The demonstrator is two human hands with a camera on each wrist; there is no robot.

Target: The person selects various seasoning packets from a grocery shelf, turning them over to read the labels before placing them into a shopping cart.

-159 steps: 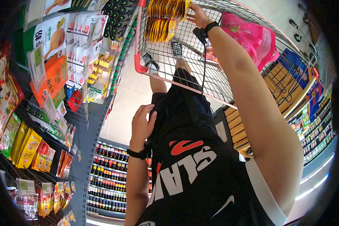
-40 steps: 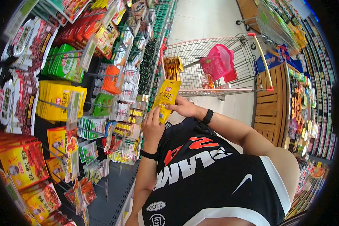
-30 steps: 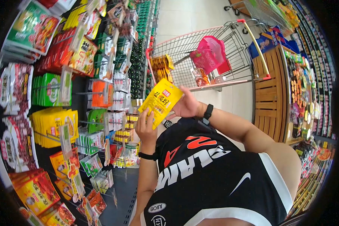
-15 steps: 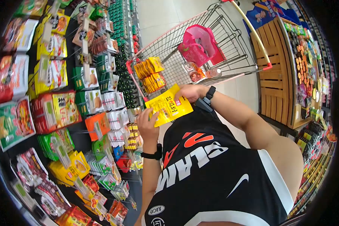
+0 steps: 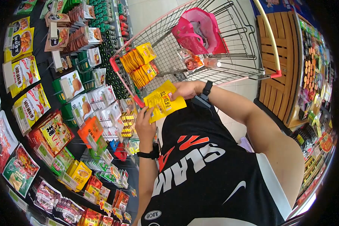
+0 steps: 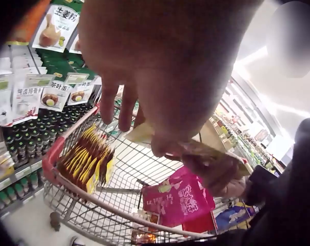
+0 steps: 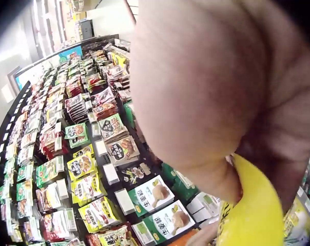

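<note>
A yellow seasoning packet (image 5: pixel 162 102) with dark lettering is held between both hands in front of the shirt. My right hand (image 5: pixel 187 89) pinches its upper right side, the thumb lying on the printed face. At the lower left edge, my left hand (image 5: pixel 145 123) holds the packet by the fingertips. In the right wrist view the packet (image 7: pixel 255 205) bends beside the right thumb. The left wrist view shows the left hand (image 6: pixel 170 66) over the packet, which is seen nearly edge-on. Several similar yellow packets (image 5: pixel 139 66) stand in two rows in the cart behind.
The wire shopping cart (image 5: pixel 278 74) also carries a pink bag (image 5: pixel 194 32), a red-and-clear food pack (image 5: pixel 191 60) and a clear bottle (image 5: pixel 212 63). Shelves of hanging seasoning packets (image 5: pixel 51 133) line the left. A wooden slatted stand (image 5: pixel 277 75) is at the right.
Earlier the right hand reached to the packets in the cart and the left was empty. Now both hold one packet. It has turned, and the right hand has gone from open palm to pinching it.
</note>
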